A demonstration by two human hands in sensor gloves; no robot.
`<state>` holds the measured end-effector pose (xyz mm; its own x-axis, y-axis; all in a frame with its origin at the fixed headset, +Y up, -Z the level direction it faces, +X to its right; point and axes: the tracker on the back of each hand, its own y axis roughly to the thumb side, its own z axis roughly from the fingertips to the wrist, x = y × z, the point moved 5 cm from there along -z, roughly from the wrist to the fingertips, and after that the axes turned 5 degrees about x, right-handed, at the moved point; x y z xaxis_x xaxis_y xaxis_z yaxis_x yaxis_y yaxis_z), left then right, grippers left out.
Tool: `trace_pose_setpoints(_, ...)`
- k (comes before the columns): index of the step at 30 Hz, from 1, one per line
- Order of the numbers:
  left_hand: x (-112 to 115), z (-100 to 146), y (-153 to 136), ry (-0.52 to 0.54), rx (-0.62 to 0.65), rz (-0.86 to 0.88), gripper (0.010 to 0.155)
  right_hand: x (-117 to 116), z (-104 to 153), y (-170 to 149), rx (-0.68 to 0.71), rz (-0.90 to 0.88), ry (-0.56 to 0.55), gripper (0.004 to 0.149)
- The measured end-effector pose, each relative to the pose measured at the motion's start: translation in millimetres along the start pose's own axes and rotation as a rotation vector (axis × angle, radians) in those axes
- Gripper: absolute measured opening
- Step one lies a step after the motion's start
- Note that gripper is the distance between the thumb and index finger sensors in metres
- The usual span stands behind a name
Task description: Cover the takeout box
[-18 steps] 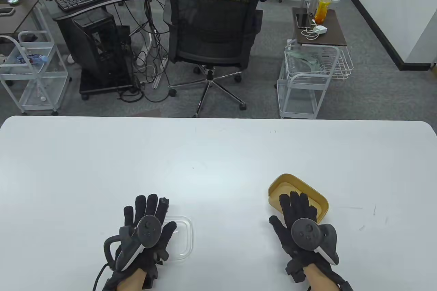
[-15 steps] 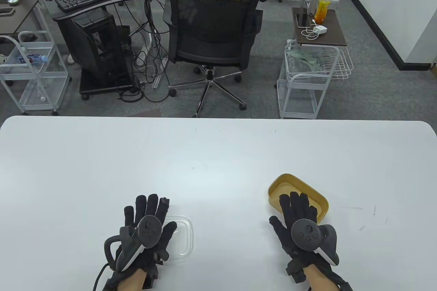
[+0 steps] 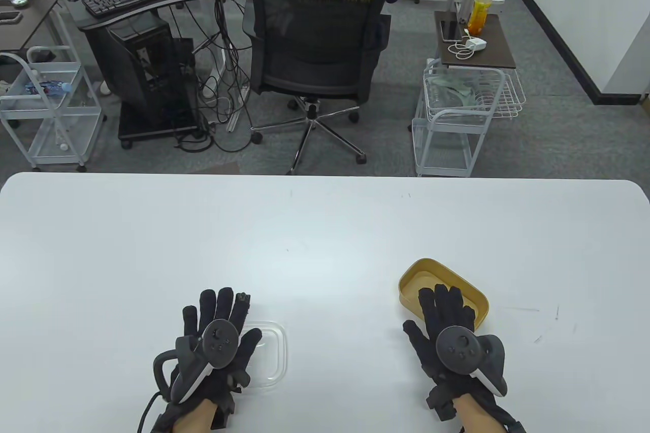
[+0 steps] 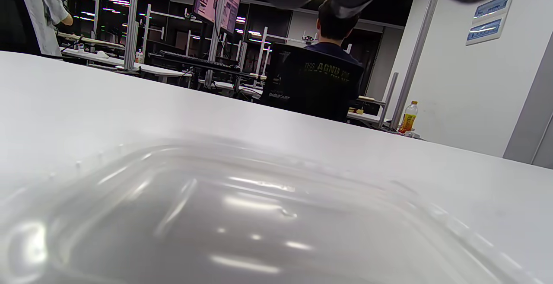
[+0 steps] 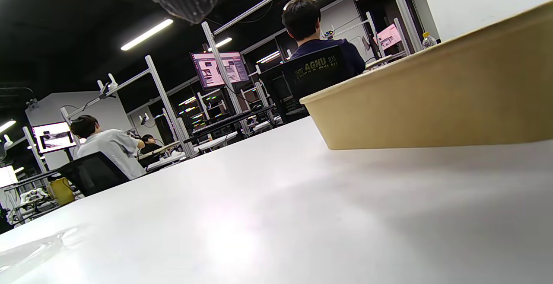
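Clear plastic lid (image 3: pixel 266 354) lies near-left on the worktop (image 3: pixel 325 230), under the left hand (image 3: pixel 216 346). Paper takeout box (image 3: pixel 442 291) lies near-right, under the right hand (image 3: pixel 452 339). Both hands' fingers are spread, gripping nothing. The lid looks light, flexible and slippery; best taken by its rim.

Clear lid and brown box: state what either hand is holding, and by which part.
Nothing is held. The left hand hovers spread over the clear lid; the right hand hovers over the brown box's near edge.

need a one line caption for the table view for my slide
Gloved left hand over a clear lid, right hand over the open brown takeout box on a white table.
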<state>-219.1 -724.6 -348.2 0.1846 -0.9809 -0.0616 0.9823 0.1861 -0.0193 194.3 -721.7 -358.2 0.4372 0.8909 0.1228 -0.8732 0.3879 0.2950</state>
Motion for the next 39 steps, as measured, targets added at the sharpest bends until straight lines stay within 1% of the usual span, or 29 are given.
trace_pose_setpoints(10, 0, 0, -1, 0.004, -0.003, -0.004, 0.071, 0, 0, 0, 0.003, 0.002, -0.002, 0.070)
trace_pose_setpoints(16, -1, 0, -2, 0.002, -0.009, -0.003, 0.071, 4, -3, -5, -0.030, 0.010, -0.022, 0.070)
trace_pose_setpoints(20, -1, 0, -2, 0.003, -0.012, -0.005, 0.071, 12, -6, -15, -0.089, 0.006, -0.064, 0.069)
trace_pose_setpoints(23, 0, 0, -3, 0.000, -0.015, -0.006, 0.071, 18, -6, -27, -0.148, 0.016, -0.090, 0.070)
trace_pose_setpoints(27, -1, 0, -3, 0.002, -0.017, -0.004, 0.071, 20, -6, -47, -0.241, 0.019, -0.094, 0.070)
trace_pose_setpoints(34, -1, 0, -6, -0.001, -0.024, 0.003, 0.071, 16, 0, -86, -0.505, 0.084, -0.050, 0.073)
trace_pose_setpoints(39, -1, 0, -7, 0.001, -0.025, 0.005, 0.071, 16, 4, -98, -0.597, 0.120, -0.007, 0.078)
